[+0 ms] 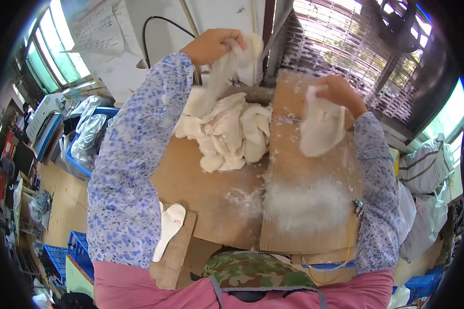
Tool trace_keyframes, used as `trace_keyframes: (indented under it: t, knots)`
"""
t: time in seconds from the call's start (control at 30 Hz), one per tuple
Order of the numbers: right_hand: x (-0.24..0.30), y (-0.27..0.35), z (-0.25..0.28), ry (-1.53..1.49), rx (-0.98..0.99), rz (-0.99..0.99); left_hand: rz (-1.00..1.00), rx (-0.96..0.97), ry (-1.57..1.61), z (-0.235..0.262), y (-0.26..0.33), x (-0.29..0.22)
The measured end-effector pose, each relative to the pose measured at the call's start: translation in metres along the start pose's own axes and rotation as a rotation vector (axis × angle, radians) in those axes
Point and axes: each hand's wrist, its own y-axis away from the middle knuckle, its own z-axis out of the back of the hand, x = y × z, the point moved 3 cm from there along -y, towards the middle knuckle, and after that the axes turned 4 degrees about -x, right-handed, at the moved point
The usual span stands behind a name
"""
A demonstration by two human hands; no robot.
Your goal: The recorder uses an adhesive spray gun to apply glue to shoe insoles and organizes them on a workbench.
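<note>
My left hand [211, 46] is raised at the far side of the table, its fingers closed on a limp white cloth piece [222, 72], blurred by motion. Below it lies a heap of white soft cloth pieces [227, 134], crumpled and overlapping. To the right, my right hand [340, 92] pinches the top of another white cloth piece [322, 131] with a rounded lower end, which hangs over a cardboard sheet [286, 206]. White powder or lint [309, 203] coats part of that sheet. Near my left forearm, a flat white insole-shaped piece [171, 226] with a red mark rests on a board.
A metal mesh window [330, 36] with a dark fan [399, 26] stands beyond the table. Stuffed white sacks [425, 170] crowd the right side. A blue bin of plastic bags [90, 136] and a blue crate [77, 252] are on the left.
</note>
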Motion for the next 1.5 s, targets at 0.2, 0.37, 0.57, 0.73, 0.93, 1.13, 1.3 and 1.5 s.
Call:
trace_keyframes:
  t: [0.2,0.37,0.57,0.73,0.93,1.13,1.3,1.5]
  knots:
    - [0.089,-0.045,-0.008,-0.281,0.091,0.083,0.073,0.009,-0.410,-0.010,0.039,-0.018]
    - [0.177,-0.087,-0.028,-0.493,-0.194,0.247,0.106,-0.396,-0.218,-0.019,0.066,-0.009]
    - [0.246,-0.113,-0.043,-0.736,-0.253,0.089,0.399,-0.532,0.368,-0.003,0.115,0.017]
    - [0.270,-0.134,-0.065,-0.964,-0.108,0.080,0.435,-0.318,0.685,0.007,0.140,-0.001]
    - [0.271,-0.114,-0.080,-1.143,0.488,0.211,0.255,-0.570,0.496,-0.003,0.172,0.021]
    - [0.193,-0.064,-0.189,-1.192,0.468,0.115,0.663,-0.656,0.599,-0.034,0.234,0.015]
    - [0.090,0.030,-0.323,-0.285,0.046,-0.035,0.828,-0.721,0.773,-0.063,0.296,-0.022]
    - [0.093,-0.027,-0.287,-0.526,-0.395,-0.136,0.992,-0.788,0.797,-0.093,0.368,-0.055]
